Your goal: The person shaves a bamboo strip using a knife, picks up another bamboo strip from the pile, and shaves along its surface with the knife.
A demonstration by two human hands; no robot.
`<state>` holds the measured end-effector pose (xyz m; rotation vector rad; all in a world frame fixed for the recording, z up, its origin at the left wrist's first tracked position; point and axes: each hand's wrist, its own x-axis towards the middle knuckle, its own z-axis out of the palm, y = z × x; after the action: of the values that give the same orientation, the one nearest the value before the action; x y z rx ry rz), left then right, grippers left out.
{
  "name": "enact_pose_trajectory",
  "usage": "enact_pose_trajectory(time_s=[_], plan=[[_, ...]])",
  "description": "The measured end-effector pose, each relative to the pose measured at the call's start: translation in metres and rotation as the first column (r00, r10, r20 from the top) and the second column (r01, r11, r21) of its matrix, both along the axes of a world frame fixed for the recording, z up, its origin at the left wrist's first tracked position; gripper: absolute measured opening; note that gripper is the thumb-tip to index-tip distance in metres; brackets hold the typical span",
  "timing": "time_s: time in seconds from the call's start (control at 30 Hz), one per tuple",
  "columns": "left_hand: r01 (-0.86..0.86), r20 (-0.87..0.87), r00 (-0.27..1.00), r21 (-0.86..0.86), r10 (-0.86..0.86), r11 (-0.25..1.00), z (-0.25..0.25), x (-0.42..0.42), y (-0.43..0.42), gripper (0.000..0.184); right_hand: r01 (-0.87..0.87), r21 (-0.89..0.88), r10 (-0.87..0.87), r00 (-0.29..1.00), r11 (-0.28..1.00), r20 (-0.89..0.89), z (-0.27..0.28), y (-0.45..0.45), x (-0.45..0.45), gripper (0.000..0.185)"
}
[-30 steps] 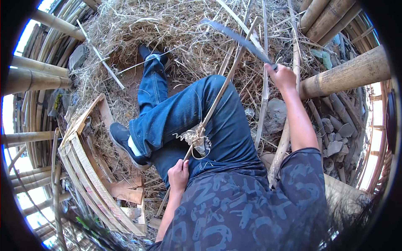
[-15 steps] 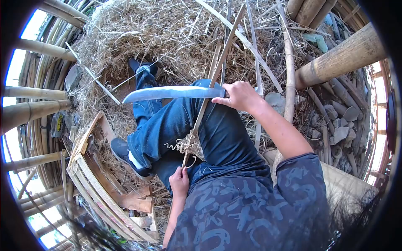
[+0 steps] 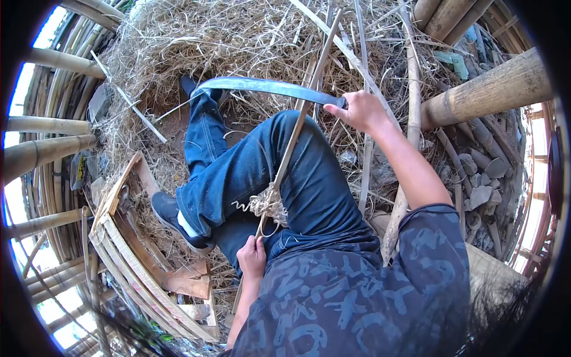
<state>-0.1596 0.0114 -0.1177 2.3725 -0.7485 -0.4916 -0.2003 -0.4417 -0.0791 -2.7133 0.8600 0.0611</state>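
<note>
My right hand (image 3: pixel 361 111) is closed round the dark handle of a machete (image 3: pixel 264 87). Its long, curved blade points left, crossing a thin bamboo strip (image 3: pixel 292 140) beyond my bent knee. Whether the edge touches the strip I cannot tell. Close to my body, my left hand (image 3: pixel 251 257) pinches the near end of that strip, which slants away over my thigh. A bunch of pale curled shavings (image 3: pixel 269 204) clings to the strip just ahead of my left hand.
Dry shavings (image 3: pixel 172 35) cover the ground ahead, with loose bamboo strips (image 3: pixel 366 172) across them. A slatted wooden crate (image 3: pixel 134 256) lies at left. Thick bamboo poles (image 3: pixel 488 89) and stones (image 3: pixel 482 193) are at right; a bamboo wall (image 3: pixel 53 196) runs along the left.
My right hand has carried the machete forward and slightly right, toward the strip's far end. The left hand keeps its grip near my body.
</note>
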Motion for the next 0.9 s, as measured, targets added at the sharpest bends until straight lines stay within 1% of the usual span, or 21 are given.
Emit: enact_pose_trajectory(time_s=[0.03, 0.07, 0.13, 0.17, 0.2, 0.27, 0.3, 0.33, 0.4, 0.47, 0.5, 0.53, 0.6, 0.67, 0.7, 0.73, 0.77, 0.83, 0.9], plan=[[-0.011, -0.002, 1.000, -0.005, 0.011, 1.000, -0.001, 0.000, 0.000, 0.029, 0.018, 0.052, -0.018, 1.000, 0.998, 0.010, 0.007, 0.007, 0.002, 0.089], [-0.021, -0.006, 1.000, -0.005, 0.021, 1.000, -0.002, 0.000, 0.000, 0.028, -0.008, 0.089, 0.006, 1.000, 0.996, 0.024, 0.005, 0.012, 0.002, 0.089], [-0.015, -0.009, 1.000, 0.020, 0.015, 1.000, -0.003, -0.001, 0.001, 0.028, -0.066, 0.091, 0.068, 0.998, 0.994, -0.018, 0.014, 0.033, 0.004, 0.091], [-0.020, -0.009, 1.000, 0.025, 0.021, 0.999, -0.005, -0.002, 0.003, 0.028, -0.128, -0.022, 0.129, 0.990, 0.992, 0.056, 0.002, 0.041, 0.004, 0.091], [-0.024, -0.007, 1.000, 0.031, 0.024, 0.999, -0.004, -0.002, 0.005, 0.028, -0.117, -0.010, 0.118, 0.992, 0.993, 0.052, -0.004, 0.039, 0.001, 0.091], [-0.003, 0.015, 1.000, 0.026, 0.003, 1.000, 0.000, -0.002, 0.001, 0.030, -0.128, 0.063, 0.130, 0.991, 0.990, -0.041, -0.012, 0.025, 0.003, 0.089], [-0.005, 0.030, 1.000, 0.025, 0.004, 1.000, 0.001, -0.003, 0.001, 0.030, -0.091, 0.079, 0.092, 0.996, 0.993, -0.013, -0.014, 0.015, 0.000, 0.088], [-0.013, 0.049, 0.999, 0.019, 0.012, 1.000, 0.000, -0.003, -0.001, 0.031, -0.020, 0.042, 0.020, 1.000, 0.999, -0.015, -0.010, 0.002, -0.002, 0.089], [-0.039, 0.041, 0.998, 0.007, 0.038, 0.999, 0.000, -0.003, 0.000, 0.031, 0.118, 0.108, -0.117, 0.993, 0.987, -0.011, -0.010, -0.033, -0.007, 0.089], [-0.022, 0.028, 0.999, 0.007, 0.021, 1.000, -0.006, -0.002, 0.000, 0.031, 0.147, 0.086, -0.147, 0.989, 0.985, -0.015, -0.013, -0.049, -0.007, 0.087], [-0.018, 0.038, 0.999, 0.006, 0.018, 1.000, -0.005, -0.002, -0.002, 0.030, 0.163, 0.182, -0.161, 0.987, 0.970, -0.029, -0.006, -0.042, -0.002, 0.086], [-0.017, 0.035, 0.999, 0.008, 0.017, 1.000, -0.003, -0.001, -0.004, 0.030, 0.164, 0.184, -0.161, 0.986, 0.969, -0.032, 0.003, -0.025, 0.002, 0.086], [-0.036, -0.003, 0.999, 0.047, 0.036, 0.998, 0.000, -0.001, -0.006, 0.030, 0.036, 0.234, -0.051, 0.997, 0.972, 0.062, 0.012, 0.013, 0.008, 0.085], [-0.027, -0.013, 1.000, 0.068, 0.028, 0.997, 0.000, -0.003, -0.003, 0.029, -0.121, 0.156, 0.116, 0.992, 0.980, 0.046, 0.000, 0.032, 0.012, 0.084], [-0.017, 0.017, 1.000, 0.074, 0.016, 0.997, 0.000, -0.003, -0.002, 0.029, -0.128, 0.135, 0.121, 0.991, 0.983, 0.060, -0.001, 0.031, 0.013, 0.083], [-0.012, 0.048, 0.999, 0.076, 0.008, 0.997, -0.001, -0.004, -0.001, 0.029, -0.119, 0.170, 0.122, 0.992, 0.978, -0.009, 0.000, 0.025, 0.013, 0.088], [-0.002, 0.068, 0.998, 0.070, -0.003, 0.998, -0.003, -0.004, -0.002, 0.029, -0.126, 0.158, 0.129, 0.992, 0.979, -0.011, -0.005, 0.022, 0.014, 0.088], [-0.008, 0.062, 0.998, 0.063, 0.004, 0.998, -0.001, -0.005, -0.004, 0.030, -0.148, 0.134, 0.151, 0.988, 0.980, -0.011, -0.011, 0.017, 0.014, 0.087], [-0.014, 0.048, 0.999, 0.054, 0.011, 0.998, 0.002, -0.004, -0.009, 0.030, -0.190, 0.024, 0.191, 0.981, 0.981, -0.046, -0.016, 0.010, 0.016, 0.087]])
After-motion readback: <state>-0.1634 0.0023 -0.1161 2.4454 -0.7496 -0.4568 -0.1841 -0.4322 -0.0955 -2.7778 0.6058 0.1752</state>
